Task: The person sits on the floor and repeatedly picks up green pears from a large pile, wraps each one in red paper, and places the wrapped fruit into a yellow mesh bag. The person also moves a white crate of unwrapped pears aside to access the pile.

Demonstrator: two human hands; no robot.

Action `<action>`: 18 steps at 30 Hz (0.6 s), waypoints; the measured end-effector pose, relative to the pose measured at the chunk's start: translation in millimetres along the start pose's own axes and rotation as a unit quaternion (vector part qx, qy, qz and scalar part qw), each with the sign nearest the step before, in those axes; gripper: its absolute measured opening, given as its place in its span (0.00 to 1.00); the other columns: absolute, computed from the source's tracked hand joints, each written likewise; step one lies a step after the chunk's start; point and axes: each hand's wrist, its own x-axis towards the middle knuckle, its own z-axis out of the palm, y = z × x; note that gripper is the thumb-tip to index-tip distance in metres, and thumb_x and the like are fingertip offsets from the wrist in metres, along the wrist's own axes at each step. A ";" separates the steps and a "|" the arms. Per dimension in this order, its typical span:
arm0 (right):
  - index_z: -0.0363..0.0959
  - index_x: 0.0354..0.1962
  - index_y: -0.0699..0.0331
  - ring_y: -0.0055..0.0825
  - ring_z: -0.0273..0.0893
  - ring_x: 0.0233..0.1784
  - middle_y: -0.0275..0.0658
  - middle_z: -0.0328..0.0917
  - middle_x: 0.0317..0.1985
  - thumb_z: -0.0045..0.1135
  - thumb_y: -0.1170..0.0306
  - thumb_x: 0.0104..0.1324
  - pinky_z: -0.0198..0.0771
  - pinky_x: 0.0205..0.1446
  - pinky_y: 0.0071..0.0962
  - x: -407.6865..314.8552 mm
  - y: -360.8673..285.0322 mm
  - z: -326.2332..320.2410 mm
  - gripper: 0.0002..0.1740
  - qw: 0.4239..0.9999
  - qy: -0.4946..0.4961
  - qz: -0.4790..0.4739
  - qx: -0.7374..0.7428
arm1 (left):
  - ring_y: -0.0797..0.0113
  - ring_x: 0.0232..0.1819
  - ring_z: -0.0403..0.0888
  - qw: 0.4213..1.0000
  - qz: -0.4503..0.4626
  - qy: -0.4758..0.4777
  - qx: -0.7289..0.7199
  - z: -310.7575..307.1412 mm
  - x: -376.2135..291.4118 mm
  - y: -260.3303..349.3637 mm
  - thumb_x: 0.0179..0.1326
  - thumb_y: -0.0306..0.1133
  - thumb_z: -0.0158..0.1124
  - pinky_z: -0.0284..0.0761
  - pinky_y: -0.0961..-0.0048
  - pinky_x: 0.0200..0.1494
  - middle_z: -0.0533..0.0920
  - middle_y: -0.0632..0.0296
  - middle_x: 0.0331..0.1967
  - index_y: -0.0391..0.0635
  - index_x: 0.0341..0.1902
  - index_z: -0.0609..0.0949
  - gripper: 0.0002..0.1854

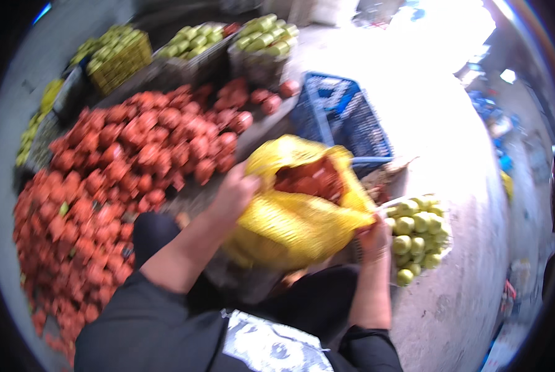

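A yellow mesh sack (287, 228) hangs in front of me, its mouth spread wide. Red wrapped pieces (312, 183), blurred but like those in the heap, show inside it. My left hand (238, 186) grips the sack's rim on the left. On the opposite side, my right hand (373, 232) pinches the rim's right corner. To my left a large heap of round produce in red wrapping (133, 149) spreads over the floor; I cannot tell the kind of produce.
Beyond the sack a blue plastic crate (324, 125) stands tilted. A container of round green produce (417, 232) is by my right hand. Along the back are a yellow crate (124, 63) and other containers (263, 63) of green produce. Strong glare covers the floor at upper right.
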 end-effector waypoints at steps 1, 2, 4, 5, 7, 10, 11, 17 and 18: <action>0.71 0.52 0.70 0.38 0.80 0.49 0.45 0.80 0.48 0.45 0.67 0.66 0.77 0.54 0.36 -5.5 2.7 7.6 0.20 0.999 -0.011 -0.024 0.039 | 0.76 0.37 0.76 0.999 -0.026 0.001 0.032 3.2 -0.5 4.3 0.59 0.23 0.45 0.73 0.75 0.43 0.81 0.67 0.38 0.40 0.55 0.78 0.21; 0.71 0.51 0.71 0.39 0.79 0.53 0.45 0.79 0.49 0.45 0.67 0.66 0.75 0.58 0.39 -10.3 6.1 15.9 0.20 0.998 -0.035 -0.026 0.052 | 0.77 0.36 0.76 0.999 -0.018 -0.027 0.026 12.2 -0.9 6.2 0.58 0.20 0.43 0.73 0.76 0.41 0.81 0.67 0.38 0.39 0.55 0.79 0.23; 0.69 0.52 0.76 0.46 0.75 0.58 0.52 0.76 0.52 0.42 0.72 0.61 0.67 0.67 0.45 -36.0 0.8 21.4 0.23 0.991 -0.078 -0.073 0.076 | 0.78 0.35 0.76 0.994 -0.078 -0.065 -0.043 32.3 -7.9 10.0 0.54 0.18 0.43 0.73 0.80 0.41 0.81 0.67 0.38 0.38 0.52 0.80 0.24; 0.69 0.52 0.77 0.47 0.74 0.59 0.54 0.76 0.53 0.41 0.72 0.59 0.66 0.68 0.46 -51.2 -6.0 21.4 0.25 0.990 -0.048 -0.102 0.086 | 0.78 0.35 0.76 0.990 -0.044 -0.127 -0.033 40.1 -7.8 14.5 0.54 0.18 0.44 0.73 0.80 0.41 0.81 0.67 0.38 0.38 0.52 0.80 0.23; 0.69 0.50 0.78 0.50 0.74 0.59 0.55 0.76 0.52 0.40 0.73 0.55 0.66 0.68 0.48 -81.7 -19.5 22.3 0.26 0.981 -0.014 -0.145 0.127 | 0.79 0.35 0.75 0.990 -0.022 -0.136 -0.037 63.0 -8.5 15.4 0.53 0.20 0.45 0.72 0.80 0.41 0.80 0.67 0.37 0.38 0.50 0.80 0.22; 0.69 0.51 0.74 0.48 0.75 0.57 0.54 0.75 0.53 0.40 0.71 0.52 0.69 0.66 0.48 -120.4 -54.7 17.2 0.28 0.964 0.003 -0.247 0.102 | 0.74 0.30 0.77 0.975 0.028 -0.212 -0.062 89.6 12.1 20.6 0.57 0.23 0.50 0.72 0.78 0.32 0.80 0.64 0.30 0.38 0.45 0.80 0.15; 0.69 0.50 0.73 0.47 0.75 0.56 0.54 0.75 0.51 0.40 0.70 0.53 0.70 0.65 0.47 -132.3 -69.3 14.5 0.27 0.959 -0.048 -0.266 0.082 | 0.73 0.30 0.77 0.963 0.212 -0.144 0.080 99.6 35.3 25.3 0.58 0.25 0.51 0.73 0.77 0.33 0.80 0.63 0.31 0.38 0.45 0.81 0.14; 0.68 0.35 0.58 0.21 0.63 0.21 0.28 0.65 0.22 0.43 0.70 0.61 0.65 0.28 0.25 -97.9 -81.1 -0.3 0.06 0.933 0.132 -0.290 -0.165 | 0.53 0.46 0.83 0.941 0.176 -0.140 0.254 127.4 136.2 11.8 0.61 0.36 0.58 0.76 0.61 0.51 0.84 0.50 0.43 0.41 0.52 0.78 0.18; 0.68 0.35 0.59 0.20 0.64 0.22 0.29 0.67 0.23 0.44 0.70 0.62 0.66 0.28 0.26 -81.5 -64.7 -5.8 0.05 0.905 0.199 -0.272 -0.260 | 0.48 0.50 0.82 0.908 0.155 -0.101 0.377 125.8 139.4 -2.7 0.60 0.41 0.61 0.75 0.58 0.55 0.83 0.47 0.47 0.41 0.57 0.76 0.24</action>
